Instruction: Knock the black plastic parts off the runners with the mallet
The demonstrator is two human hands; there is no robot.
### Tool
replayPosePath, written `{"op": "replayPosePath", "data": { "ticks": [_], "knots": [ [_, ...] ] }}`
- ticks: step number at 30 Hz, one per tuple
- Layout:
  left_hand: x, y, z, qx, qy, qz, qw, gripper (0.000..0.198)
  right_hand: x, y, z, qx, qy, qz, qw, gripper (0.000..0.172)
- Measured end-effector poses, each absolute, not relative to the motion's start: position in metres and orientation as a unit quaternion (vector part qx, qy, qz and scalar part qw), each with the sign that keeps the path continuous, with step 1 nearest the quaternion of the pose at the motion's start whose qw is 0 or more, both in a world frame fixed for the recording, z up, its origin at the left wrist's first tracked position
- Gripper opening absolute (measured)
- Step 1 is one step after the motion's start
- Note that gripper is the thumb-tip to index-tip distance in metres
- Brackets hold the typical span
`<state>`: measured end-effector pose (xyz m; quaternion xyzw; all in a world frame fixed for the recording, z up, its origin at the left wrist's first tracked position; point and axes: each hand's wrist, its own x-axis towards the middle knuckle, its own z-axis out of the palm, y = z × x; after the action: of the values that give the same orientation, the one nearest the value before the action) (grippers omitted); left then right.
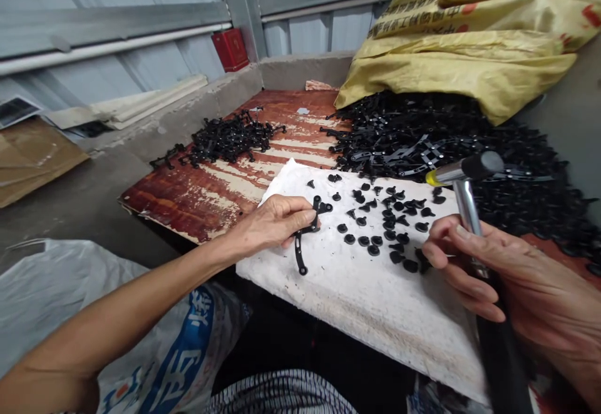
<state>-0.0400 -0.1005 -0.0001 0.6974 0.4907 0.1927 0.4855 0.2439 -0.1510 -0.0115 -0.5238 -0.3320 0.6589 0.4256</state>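
My left hand [277, 221] rests on a white foam block [361, 295] and pinches a black jointed bracket [306, 232] that lies on the block. My right hand [507, 282] is closed around the shaft of a small hammer [464, 179], whose metal head with a yellow tip is raised above the block. Several small black rivets [389, 226] are scattered over the block between the two hands.
A big heap of black brackets [451, 144] lies behind the block under a yellow sack [474, 32]. A smaller pile of black parts [225, 138] sits on the worn red board [211, 188]. A white and blue bag [154, 351] lies lower left.
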Motion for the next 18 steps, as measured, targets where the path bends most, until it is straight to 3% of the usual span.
{"op": "replayPosePath", "data": {
  "ticks": [5,10,18],
  "knots": [
    [-0.047,-0.106,0.001,0.707,0.488,0.161,0.485,0.035,0.244,-0.151,-0.013,-0.521,-0.334,0.658,0.429,0.031],
    [-0.052,-0.103,-0.003,0.676,0.489,0.238,0.497,0.035,0.246,-0.150,-0.014,-0.514,-0.332,0.666,0.426,0.032],
    [-0.042,-0.113,-0.005,0.684,0.491,0.186,0.506,0.036,0.245,-0.149,-0.011,-0.524,-0.334,0.656,0.428,0.032]
  ]
}}
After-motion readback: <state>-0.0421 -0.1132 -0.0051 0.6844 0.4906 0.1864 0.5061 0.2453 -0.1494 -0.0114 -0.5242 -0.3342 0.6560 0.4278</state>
